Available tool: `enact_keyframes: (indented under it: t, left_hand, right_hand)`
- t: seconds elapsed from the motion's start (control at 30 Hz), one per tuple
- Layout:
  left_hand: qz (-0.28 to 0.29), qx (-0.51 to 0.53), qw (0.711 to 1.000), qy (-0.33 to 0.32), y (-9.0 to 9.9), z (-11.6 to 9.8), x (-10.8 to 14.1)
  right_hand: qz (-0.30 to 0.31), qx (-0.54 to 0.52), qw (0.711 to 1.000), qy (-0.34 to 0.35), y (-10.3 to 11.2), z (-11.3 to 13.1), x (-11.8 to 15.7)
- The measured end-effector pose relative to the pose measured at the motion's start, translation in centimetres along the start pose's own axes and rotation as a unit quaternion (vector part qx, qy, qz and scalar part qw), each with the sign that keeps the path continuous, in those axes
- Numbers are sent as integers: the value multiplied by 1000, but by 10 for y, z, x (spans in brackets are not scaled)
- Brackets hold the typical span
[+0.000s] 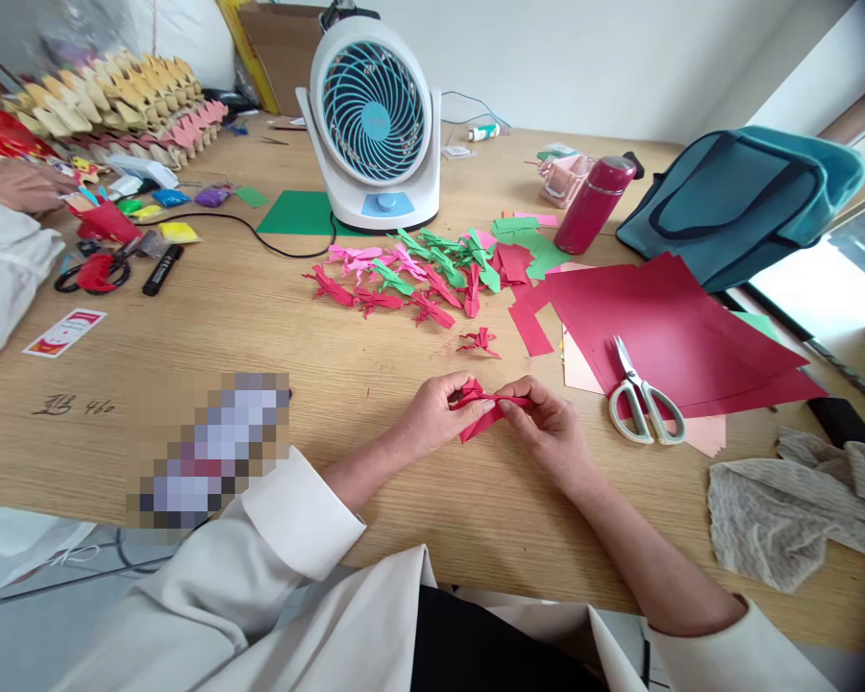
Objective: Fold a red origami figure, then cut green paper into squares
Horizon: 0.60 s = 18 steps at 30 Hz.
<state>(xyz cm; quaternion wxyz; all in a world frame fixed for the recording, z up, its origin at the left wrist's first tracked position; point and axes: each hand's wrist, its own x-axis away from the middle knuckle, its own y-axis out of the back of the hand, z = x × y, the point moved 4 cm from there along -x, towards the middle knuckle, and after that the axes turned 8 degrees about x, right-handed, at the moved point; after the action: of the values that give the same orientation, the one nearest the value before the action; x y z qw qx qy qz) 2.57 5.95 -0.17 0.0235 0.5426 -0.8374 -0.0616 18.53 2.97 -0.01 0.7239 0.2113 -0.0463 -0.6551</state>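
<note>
A partly folded piece of red paper (pixel 478 420) is held low over the front of the table, between both hands. My left hand (pixel 436 415) pinches its left side with thumb and fingers. On the other side, my right hand (pixel 549 429) grips a narrow folded edge, thumb near the middle. The fingers hide some of the folds. Just beyond the hands sits a small red folded paper figure (pixel 481 341). Farther back lies a cluster of similar figures in red, pink and green (pixel 432 274). White-handled scissors (pixel 641 399) rest to the right, partly on red sheets (pixel 634 308).
A white fan (pixel 376 120) stands at the back. A red flask (pixel 595 205) and a teal bag (pixel 742 207) are at the right, with a crumpled cloth (pixel 778 514) nearer. At left are a black marker (pixel 162 270), a blurred-out object (pixel 216 452) and another person's hand (pixel 25 185).
</note>
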Motion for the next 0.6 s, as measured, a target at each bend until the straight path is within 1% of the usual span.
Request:
enact_keyframes:
  t: [0.2, 0.3, 0.5, 0.6]
  left_hand:
    - [15, -15, 1000, -11, 0, -1, 1]
    - [24, -15, 1000, -7, 0, 0, 1]
    - [39, 48, 998, 21, -3, -3, 1]
    - [45, 89, 994, 36, -5, -2, 1]
  right_hand:
    - [2, 31, 1000, 4, 0, 4, 1]
    - [2, 51, 999, 18, 0, 7, 2]
    - [1, 100, 994, 52, 0, 16, 2]
    - [0, 114, 991, 65, 0, 17, 3]
